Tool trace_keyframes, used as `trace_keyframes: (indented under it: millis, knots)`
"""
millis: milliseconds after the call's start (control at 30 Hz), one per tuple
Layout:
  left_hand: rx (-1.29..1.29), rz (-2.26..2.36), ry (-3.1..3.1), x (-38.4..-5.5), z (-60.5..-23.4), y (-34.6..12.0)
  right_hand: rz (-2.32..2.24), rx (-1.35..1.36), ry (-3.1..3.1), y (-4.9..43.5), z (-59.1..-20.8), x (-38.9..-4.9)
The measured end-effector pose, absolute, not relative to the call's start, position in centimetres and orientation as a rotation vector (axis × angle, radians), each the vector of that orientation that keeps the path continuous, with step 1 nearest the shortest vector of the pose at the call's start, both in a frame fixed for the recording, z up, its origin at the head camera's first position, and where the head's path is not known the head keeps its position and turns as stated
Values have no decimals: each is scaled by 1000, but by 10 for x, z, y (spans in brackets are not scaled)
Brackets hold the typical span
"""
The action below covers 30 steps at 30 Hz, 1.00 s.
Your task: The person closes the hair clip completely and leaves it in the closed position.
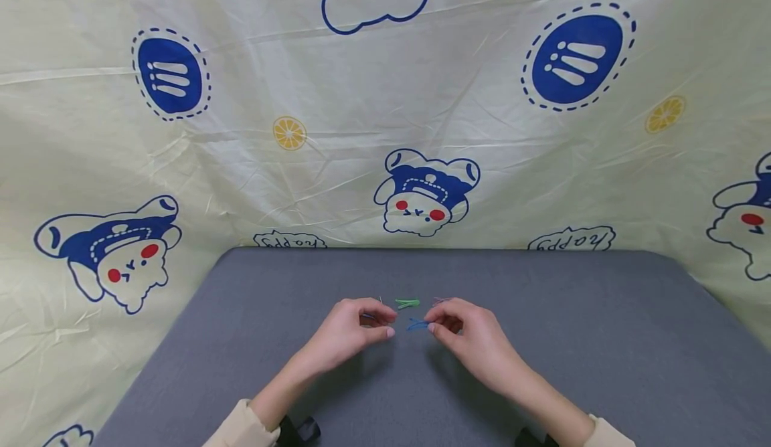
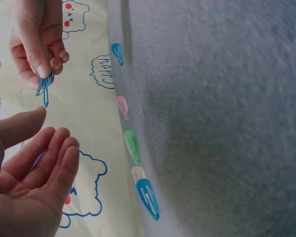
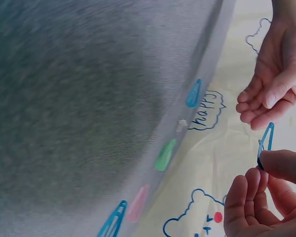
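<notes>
So you've got a grey table [image 1: 572, 320] in front of you, with a printed cloth [image 1: 241, 99] hanging behind it at 12 o'clock. A row of small hair clips runs across the table: from the 9 o'clock end, the left-end blue clip [image 3: 193, 94], a white clip [image 2: 138, 173], the green clip [image 1: 407, 303], the pink clip [image 3: 137, 203] and the right-end blue clip [image 3: 112, 219]. From up top your own hands get in the way and cover parts of both ends. The one you're working on is the held blue clip [image 1: 417, 324], raised off the table between your hands, green one just past it toward 11 o'clock. It's a slim loop type, its two parts splayed apart, narrow end facing 9 o'clock. Your right hand [image 1: 476, 336], over at 3 o'clock from it, pinches the other end between thumb and fingers. Your left hand [image 1: 349, 330], at 9 o'clock, is released: thumb well apart from loosely bent fingers, near the clip but not touching it.
</notes>
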State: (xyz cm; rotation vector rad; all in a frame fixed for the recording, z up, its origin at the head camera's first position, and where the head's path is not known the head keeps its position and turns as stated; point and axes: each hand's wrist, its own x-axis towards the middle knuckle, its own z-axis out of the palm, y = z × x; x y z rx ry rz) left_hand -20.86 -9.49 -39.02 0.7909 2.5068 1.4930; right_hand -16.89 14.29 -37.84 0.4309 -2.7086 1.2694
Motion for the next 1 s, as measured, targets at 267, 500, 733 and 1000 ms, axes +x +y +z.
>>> trace_keyframes:
  millis: [267, 500, 733, 1000]
  knots:
    - [818, 1511, 2519, -198, -381, -93, 1274, 385, -2681, 141, -367, -156]
    - [836, 1514, 2517, -190, -377, -93, 1236, 331, -2665, 143, -362, -145]
    - [829, 1507, 2520, -180, -372, -92, 1205, 284, -2681, 145, -355, -133]
    - [842, 1505, 2490, -168, -369, -91, 1199, 296, -2661, 147, -355, -122]
